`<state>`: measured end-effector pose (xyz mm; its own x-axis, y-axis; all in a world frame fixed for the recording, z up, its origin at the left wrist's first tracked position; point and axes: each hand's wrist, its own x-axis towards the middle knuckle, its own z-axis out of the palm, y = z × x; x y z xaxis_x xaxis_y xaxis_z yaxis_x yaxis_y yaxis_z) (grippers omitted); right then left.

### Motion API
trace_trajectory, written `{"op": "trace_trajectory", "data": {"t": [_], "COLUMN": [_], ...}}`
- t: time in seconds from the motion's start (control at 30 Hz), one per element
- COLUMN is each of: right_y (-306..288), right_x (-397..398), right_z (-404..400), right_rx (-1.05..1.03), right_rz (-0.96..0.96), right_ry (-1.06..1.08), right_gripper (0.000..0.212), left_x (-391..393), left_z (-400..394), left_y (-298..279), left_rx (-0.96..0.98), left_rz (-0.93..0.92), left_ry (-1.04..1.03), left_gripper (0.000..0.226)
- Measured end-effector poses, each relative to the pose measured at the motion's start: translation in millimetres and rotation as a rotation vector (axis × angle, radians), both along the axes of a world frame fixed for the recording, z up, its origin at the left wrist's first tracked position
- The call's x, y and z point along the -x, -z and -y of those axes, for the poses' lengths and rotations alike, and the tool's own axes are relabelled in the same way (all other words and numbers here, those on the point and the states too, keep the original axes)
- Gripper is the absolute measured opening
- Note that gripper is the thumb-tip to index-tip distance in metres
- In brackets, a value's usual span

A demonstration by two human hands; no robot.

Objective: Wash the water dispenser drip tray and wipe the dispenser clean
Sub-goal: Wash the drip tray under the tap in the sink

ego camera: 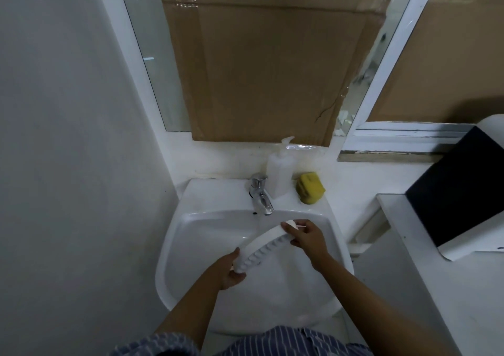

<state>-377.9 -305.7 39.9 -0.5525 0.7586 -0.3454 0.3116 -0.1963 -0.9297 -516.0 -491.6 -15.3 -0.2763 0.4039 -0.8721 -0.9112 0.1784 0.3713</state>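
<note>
Two hands are holding a white drip tray (pixel 266 244) over the sink (pixel 174 249).

The left hand (pixel 227 271) is gripping the tray's near end, left of the tap (pixel 260 195) and closer to the person. The tray is tilting on its edge, just below the tap. The right hand (pixel 306 237) is pinching the tray's far end, right of the tap. A soap bottle (pixel 281 170) is standing just right of the tap, and a yellow sponge (pixel 311 188) is sitting farther right.
</note>
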Motion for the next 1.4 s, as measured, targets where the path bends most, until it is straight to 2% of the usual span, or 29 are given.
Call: {"op": "trace_trajectory", "data": {"t": [0.13, 0.2, 0.27, 0.3, 0.33, 0.4, 0.6, 0.8, 0.97, 1.07, 1.23, 1.4], "right_y": [-11.4, -14.5, -16.5, -17.8, -19.5, -24.1, -31.1, -34.8, -50.8, -74.0, -108.6, -108.4], "right_x": [1.9, 3.6, 5.1, 5.8, 6.5, 8.3, 12.5, 17.9, 37.6, 62.1, 96.2, 112.2], "right_z": [9.1, 13.0, 17.4, 19.9, 22.7, 28.5, 40.5, 40.9, 21.9, 10.1, -3.1, -8.7], "right_rx": [-0.125, -0.188, -0.251, -0.283, -0.314, -0.354, -0.395, -0.412, -0.368, -0.253, -0.072, -0.036], "right_rz": [0.030, 0.041, 0.053, 0.056, 0.060, 0.072, 0.079, 0.049, 0.064, 0.051, 0.056, 0.139], "right_ry": [-0.030, -0.044, -0.051, -0.057, -0.068, -0.096, -0.139, -0.170, -0.116, -0.124, -0.203, -0.196], "right_gripper": [0.043, 0.041, 0.039, 0.038, 0.038, 0.038, 0.038, 0.031, 0.030, 0.037, 0.037, 0.032], "left_x": [-3.8, -10.7, -21.2, -23.5, -23.7, -20.2, -14.9, -13.4, -5.4, 2.8, 16.0, 21.1], "left_z": [6.4, 10.5, 12.9, 12.4, 11.3, 9.0, 3.9, 6.1, 17.9, 26.8, 35.9, 39.7], "left_y": [-0.1, -8.5, -25.7, -29.8, -33.0, -35.6, -35.2, -38.8, -38.7, -40.7, -43.6, -44.6], "left_rx": [-0.002, 0.003, 0.051, 0.050, 0.037, 0.006, -0.024, 0.015, 0.042, 0.045, 0.082, 0.095], "left_rz": [-0.007, -0.059, -0.225, -0.367, -0.511, -0.755, -1.021, -1.150, -1.184, -1.185, -1.203, -1.200], "left_ry": [0.040, 0.154, 0.328, 0.378, 0.389, 0.399, 0.576, 0.519, 0.437, 0.408, 0.384, 0.372], "left_gripper": [0.086, 0.095, 0.091, 0.080, 0.067, 0.060, 0.063, 0.038, 0.037, 0.034, 0.039, 0.037]}}
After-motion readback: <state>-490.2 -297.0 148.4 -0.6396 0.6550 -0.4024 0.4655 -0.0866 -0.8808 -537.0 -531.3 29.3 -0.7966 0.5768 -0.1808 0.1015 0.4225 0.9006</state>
